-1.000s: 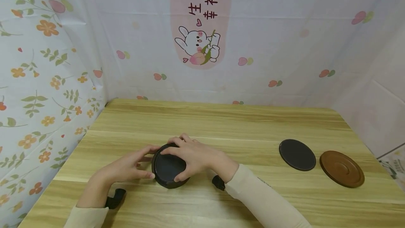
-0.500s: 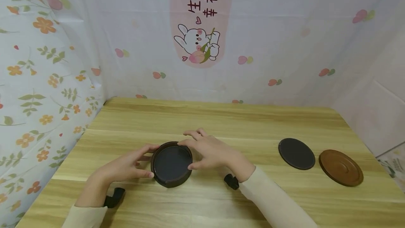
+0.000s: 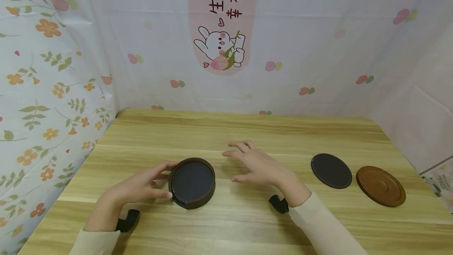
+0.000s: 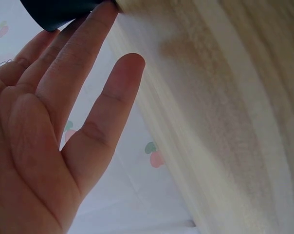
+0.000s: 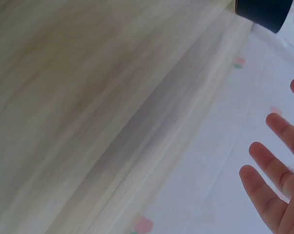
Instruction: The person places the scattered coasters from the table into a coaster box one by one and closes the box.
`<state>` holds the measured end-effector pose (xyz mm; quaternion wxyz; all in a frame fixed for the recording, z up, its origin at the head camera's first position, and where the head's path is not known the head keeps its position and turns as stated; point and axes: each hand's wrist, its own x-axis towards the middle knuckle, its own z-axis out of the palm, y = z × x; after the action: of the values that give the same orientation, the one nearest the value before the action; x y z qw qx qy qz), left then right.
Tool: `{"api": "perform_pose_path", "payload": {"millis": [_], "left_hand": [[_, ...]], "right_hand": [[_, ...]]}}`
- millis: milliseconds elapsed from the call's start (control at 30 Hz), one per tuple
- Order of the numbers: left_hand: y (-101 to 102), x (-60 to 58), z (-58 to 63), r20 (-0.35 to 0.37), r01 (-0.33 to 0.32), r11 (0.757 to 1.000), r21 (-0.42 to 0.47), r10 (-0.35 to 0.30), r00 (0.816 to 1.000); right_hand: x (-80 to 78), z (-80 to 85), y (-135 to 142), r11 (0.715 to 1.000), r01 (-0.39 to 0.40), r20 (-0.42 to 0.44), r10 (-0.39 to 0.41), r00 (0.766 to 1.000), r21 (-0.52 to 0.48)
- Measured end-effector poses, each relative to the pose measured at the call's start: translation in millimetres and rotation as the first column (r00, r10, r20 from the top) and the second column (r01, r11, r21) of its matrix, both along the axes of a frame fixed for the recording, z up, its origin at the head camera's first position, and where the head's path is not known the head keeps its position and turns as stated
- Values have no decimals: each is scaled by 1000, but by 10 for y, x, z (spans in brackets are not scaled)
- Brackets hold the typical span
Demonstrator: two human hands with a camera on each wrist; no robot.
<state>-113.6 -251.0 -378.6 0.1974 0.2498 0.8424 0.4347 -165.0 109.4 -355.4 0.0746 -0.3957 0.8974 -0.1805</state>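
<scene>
A round dark coaster holder [image 3: 207, 196] with a low wall stands on the table, left of the middle. Inside it lies a black round coaster [image 3: 192, 181]. My left hand [image 3: 143, 186] rests its fingertips against the holder's left side, fingers mostly straight. In the left wrist view those fingers reach the dark holder [image 4: 54, 13], the thumb standing apart. My right hand [image 3: 260, 164] hovers to the right of the holder with spread fingers and nothing in them. The right wrist view has its fingers [image 5: 267, 195] well away from the holder [image 5: 264, 13].
Another black round coaster [image 3: 331, 170] lies flat on the right of the wooden table [image 3: 247, 231]. Beside it is a brown round disc [image 3: 380, 186] with a ringed centre. Patterned cloth [image 3: 152, 42] hangs behind the table and along its left.
My right hand has let go of the holder and moved away to the right, uncovering the coaster inside it. The left hand has stayed at the holder's left side.
</scene>
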Motion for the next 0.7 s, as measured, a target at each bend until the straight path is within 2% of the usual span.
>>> {"api": "perform_pose_path", "payload": {"millis": [333,700], "left_hand": [[25,-21,-8,-11,6,1000,-3,-6,1000],[-7,13,15,-7,10,1000,-3,-10,1000]], "right_hand": [[54,5,370,994,90,-9,-91,996,-61],[51,-12,878,973,220,7,-220,975,-75]]}}
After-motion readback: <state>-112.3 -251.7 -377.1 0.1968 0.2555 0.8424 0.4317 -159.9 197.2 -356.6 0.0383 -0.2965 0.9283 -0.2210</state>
